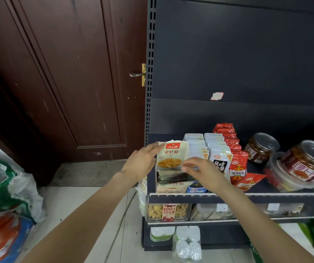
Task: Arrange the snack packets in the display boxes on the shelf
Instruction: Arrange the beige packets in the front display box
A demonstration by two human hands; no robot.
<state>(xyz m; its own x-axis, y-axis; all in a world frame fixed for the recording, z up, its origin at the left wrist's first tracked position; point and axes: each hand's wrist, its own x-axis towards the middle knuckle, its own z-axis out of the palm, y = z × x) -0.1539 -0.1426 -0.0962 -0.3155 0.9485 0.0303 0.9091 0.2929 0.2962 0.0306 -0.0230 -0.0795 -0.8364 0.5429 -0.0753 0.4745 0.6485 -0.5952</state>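
A white snack packet (pixel 172 155) with a red label stands upright at the back of a display box (pixel 169 187) on the shelf's left end. Several more packets (pixel 175 178) lie stacked flat in front of it inside the box. My left hand (pixel 142 162) rests flat against the left side of the upright packet and the box. My right hand (pixel 202 170) hovers just right of the packet, fingers spread, fingertips near its lower right edge. Rows of white packets (pixel 198 147) and red packets (pixel 234 147) stand to the right.
The dark shelf (pixel 266 194) also holds glass jars (pixel 260 147) and plastic tubs (pixel 302 164) at the right. Lower shelves carry boxes of snacks (pixel 168 211) and white bottles (pixel 186 234). A brown door (pixel 66 82) stands on the left, with bags (pixel 6 196) on the floor.
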